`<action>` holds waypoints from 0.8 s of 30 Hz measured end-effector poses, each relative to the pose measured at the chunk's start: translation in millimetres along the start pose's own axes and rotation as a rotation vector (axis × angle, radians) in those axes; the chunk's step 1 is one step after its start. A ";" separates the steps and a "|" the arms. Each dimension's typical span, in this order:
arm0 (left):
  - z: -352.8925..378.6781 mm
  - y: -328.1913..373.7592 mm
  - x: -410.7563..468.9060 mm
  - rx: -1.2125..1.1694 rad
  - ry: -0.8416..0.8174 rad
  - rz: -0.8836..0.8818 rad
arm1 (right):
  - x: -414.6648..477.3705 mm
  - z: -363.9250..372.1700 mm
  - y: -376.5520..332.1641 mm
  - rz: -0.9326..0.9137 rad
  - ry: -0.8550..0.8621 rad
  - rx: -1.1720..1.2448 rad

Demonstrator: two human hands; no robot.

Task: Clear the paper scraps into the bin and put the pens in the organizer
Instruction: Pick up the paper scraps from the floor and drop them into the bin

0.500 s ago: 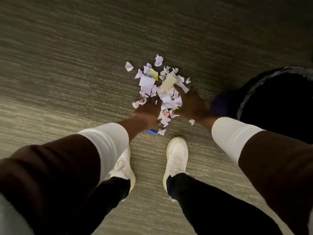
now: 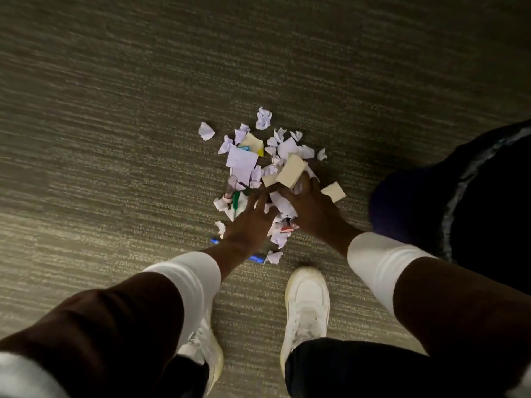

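The paper scraps (image 2: 253, 168) lie in a loose heap on the carpet (image 2: 115, 139), just beyond the white shoes (image 2: 306, 305). Compared with half a second ago, the near part of the heap has been drawn together and lifted: cream pieces (image 2: 290, 170) that lay flat are now tilted up against the right hand (image 2: 310, 208), and another cream piece (image 2: 333, 191) sticks out to its right. The right hand's fingers are curled around a bundle of scraps. The left hand (image 2: 247, 225) is pressed in from the left with fingers spread and partly bent against the same bundle; whether anything is clasped in it alone cannot be told.

A green pen (image 2: 235, 202) has been uncovered just left of the hands, and a blue pen (image 2: 255, 258) lies partly hidden under the left wrist, near the shoes. The bin (image 2: 488, 196), lined in black, stands to the right, close by. No organizer is in view.

A first scoop is judged to be in progress; the far scraps remain untouched, and the pens risk being swept up with the paper.
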State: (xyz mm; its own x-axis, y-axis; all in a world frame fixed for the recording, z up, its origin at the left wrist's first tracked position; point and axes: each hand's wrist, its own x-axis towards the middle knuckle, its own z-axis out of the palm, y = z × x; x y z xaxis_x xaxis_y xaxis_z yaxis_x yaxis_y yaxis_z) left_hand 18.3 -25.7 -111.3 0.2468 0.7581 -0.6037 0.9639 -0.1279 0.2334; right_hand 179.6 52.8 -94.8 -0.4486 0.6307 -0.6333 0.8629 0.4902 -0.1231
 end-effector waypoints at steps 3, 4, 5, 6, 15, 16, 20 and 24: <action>0.8 -6.4 5.7 0.033 -0.011 0.059 | 0.8 1.2 0.7 0.012 0.043 0.078; -0.5 -7.5 5.8 0.045 -0.002 0.068 | 1.0 0.9 1.5 0.016 0.051 0.111; -2.1 -8.2 5.0 0.037 0.017 0.070 | 0.6 -0.3 1.8 0.019 0.059 0.142; -4.5 -8.3 2.9 0.007 0.044 0.060 | -0.1 -1.9 1.7 0.022 0.066 0.162; -64.9 2.0 -54.6 -0.369 0.252 -0.031 | -52.8 -63.2 -8.9 0.077 0.367 0.302; -75.4 5.5 -63.1 -0.419 0.297 -0.053 | -60.9 -72.4 -10.5 0.101 0.386 0.294; -121.6 28.2 -86.7 -0.554 0.371 -0.231 | -95.0 -107.4 -10.6 0.348 0.373 0.439; -172.6 64.6 -95.2 -0.710 0.466 -0.356 | -142.5 -143.1 0.6 0.448 0.511 0.600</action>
State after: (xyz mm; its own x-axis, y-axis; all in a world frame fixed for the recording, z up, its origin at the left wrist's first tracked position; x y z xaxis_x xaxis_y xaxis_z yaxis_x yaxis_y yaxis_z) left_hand 39.8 4.2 92.8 -0.2663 0.8779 -0.3979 0.6496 0.4684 0.5989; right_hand 210.7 49.3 104.6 0.0337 0.9471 -0.3192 0.8935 -0.1716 -0.4149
